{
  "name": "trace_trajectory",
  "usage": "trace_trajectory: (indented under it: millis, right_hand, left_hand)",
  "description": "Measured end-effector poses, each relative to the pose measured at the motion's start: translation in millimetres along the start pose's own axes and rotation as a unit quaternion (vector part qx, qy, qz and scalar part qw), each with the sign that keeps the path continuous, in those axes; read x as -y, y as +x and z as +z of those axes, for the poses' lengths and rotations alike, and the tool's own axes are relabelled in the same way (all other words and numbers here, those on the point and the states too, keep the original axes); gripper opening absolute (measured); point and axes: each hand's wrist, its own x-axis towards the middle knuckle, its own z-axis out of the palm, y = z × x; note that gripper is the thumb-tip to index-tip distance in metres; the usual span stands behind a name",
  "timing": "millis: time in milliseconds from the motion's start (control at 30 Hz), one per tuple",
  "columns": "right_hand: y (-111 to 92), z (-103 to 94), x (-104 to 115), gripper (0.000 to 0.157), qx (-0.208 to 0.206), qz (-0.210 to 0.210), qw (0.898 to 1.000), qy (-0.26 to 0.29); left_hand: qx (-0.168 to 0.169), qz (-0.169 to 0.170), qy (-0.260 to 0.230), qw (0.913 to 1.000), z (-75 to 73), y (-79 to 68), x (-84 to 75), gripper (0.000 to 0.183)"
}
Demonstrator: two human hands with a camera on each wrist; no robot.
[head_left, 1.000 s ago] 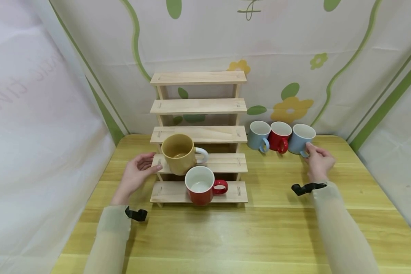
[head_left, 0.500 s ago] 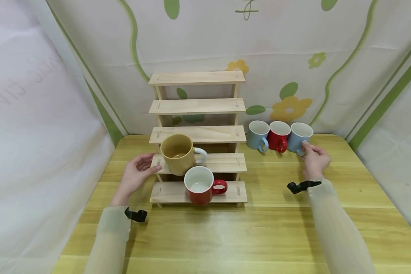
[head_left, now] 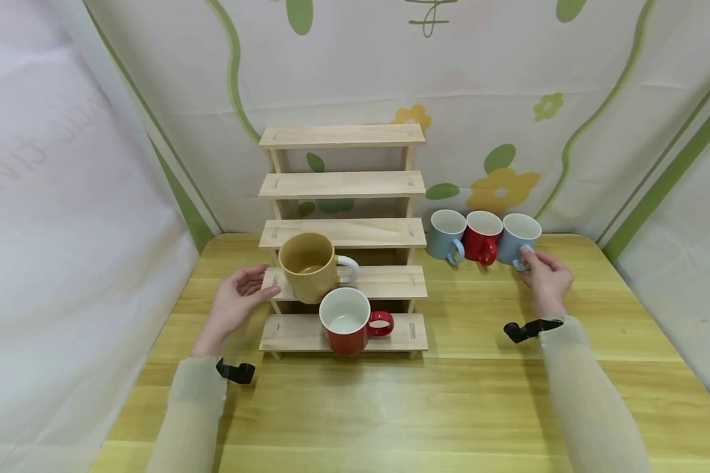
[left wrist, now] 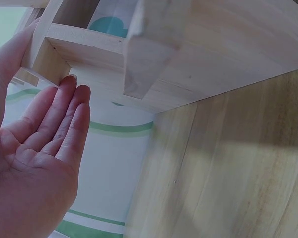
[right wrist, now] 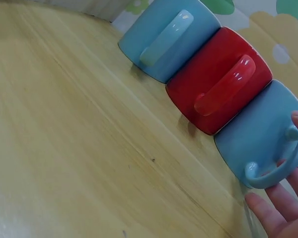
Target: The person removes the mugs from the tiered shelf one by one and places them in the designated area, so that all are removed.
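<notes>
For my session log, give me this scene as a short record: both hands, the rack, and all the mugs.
Wooden rack: five steps, standing on the table
Left hand: at the rack's left side, thumb over the second step from the bottom
Right hand: fingers holding the right blue mug's handle
Yellow mug: second step from the bottom, white handle
Lower red mug: bottom step, red handle pointing right
Table row, left to right: left blue mug, middle red mug, right blue mug

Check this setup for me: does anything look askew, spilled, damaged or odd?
On the rack, the yellow mug and the red mug below seem to overhang in front, which looks precarious. No spill or damage shows.
</notes>
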Motion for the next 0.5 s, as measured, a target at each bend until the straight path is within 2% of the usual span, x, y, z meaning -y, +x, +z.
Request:
trace_trajectory:
  millis: [100,233,500]
  right_hand:
    - [-3,1.0,7,0.043,0.005,-0.013,1.000,-0.024]
    - [-11,7.1,21,0.054,0.020,-0.054,0.997,-0.042]
    - [-38,27.3,60,0.057,0.055,-0.130,0.988,-0.059]
  left_hand:
    - [0.000,0.001,-0.001,1.0000,0.1,-0.2,-0.2,0.061]
    - [-0.001,-0.001,0.001,1.0000,0.4,-0.2,-0.9,0.061]
    - [0.000,0.000,0.003,1.0000,0.2,-0.5,-1.7,0.061]
